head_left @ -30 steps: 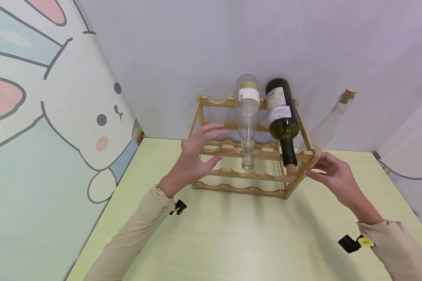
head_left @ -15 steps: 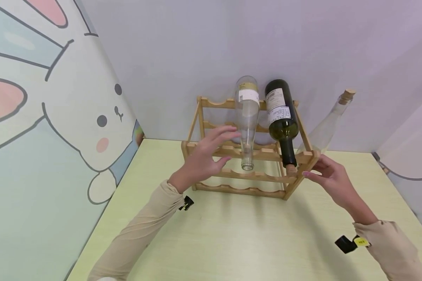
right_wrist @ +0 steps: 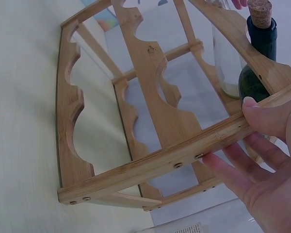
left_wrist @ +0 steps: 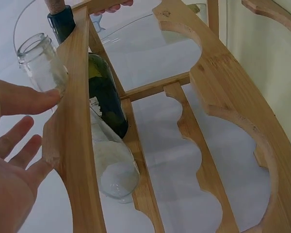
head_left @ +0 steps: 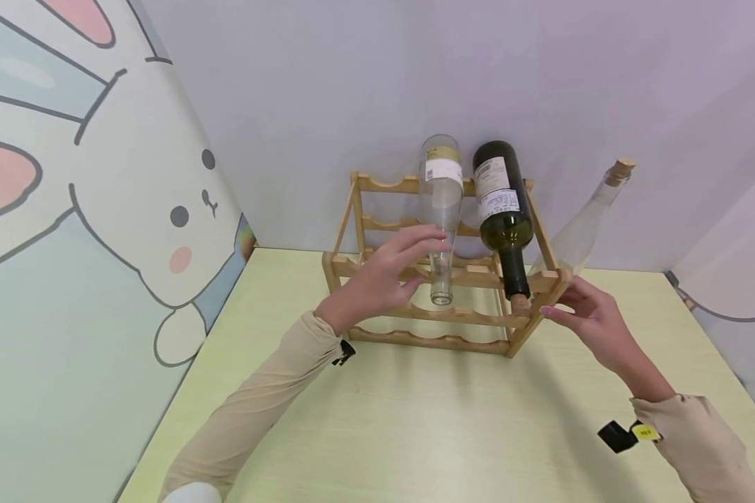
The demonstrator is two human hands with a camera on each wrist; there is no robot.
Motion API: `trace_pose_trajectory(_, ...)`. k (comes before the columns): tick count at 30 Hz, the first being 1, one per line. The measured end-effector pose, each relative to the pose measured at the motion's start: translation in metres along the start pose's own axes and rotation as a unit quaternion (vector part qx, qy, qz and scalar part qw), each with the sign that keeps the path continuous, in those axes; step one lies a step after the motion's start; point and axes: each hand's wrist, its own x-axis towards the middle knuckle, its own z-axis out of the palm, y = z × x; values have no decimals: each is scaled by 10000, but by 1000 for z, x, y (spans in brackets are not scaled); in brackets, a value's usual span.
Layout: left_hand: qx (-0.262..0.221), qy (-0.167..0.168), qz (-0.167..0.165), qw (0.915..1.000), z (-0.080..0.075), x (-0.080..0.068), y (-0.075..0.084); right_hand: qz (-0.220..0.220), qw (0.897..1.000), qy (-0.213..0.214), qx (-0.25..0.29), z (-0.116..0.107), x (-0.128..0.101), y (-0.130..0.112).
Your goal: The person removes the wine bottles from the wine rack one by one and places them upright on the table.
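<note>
Two hands at rack [head_left: 415, 279]: left hand [head_left: 377, 283] spread, thumb touching clear bottle [head_left: 442, 209]; right hand [head_left: 594, 321] pinching rack's corner.

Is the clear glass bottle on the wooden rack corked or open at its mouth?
Open. The clear glass bottle shows a bare round mouth with no stopper, while the dark green bottle beside it has a cork in its neck.

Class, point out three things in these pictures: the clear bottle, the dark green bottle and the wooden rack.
clear bottle [head_left: 441, 202], head view, on its body.
dark green bottle [head_left: 505, 223], head view, on its body.
wooden rack [head_left: 428, 341], head view, on its bottom front rail.
</note>
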Motion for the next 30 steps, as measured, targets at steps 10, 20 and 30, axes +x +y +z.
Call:
trace_pose_trajectory(10,424,-644,125,9969,11,5,-5,54,9999,62,-72,2,-1,0)
trace_pose_trajectory(20,642,-1036,511,9912,11,16,-12,-14,9999,146,64,1,-1,-1)
trace_pose_trajectory(30,585,-1148,583,9899,9,15,-17,-61,9986,93,508,3,-1,2)
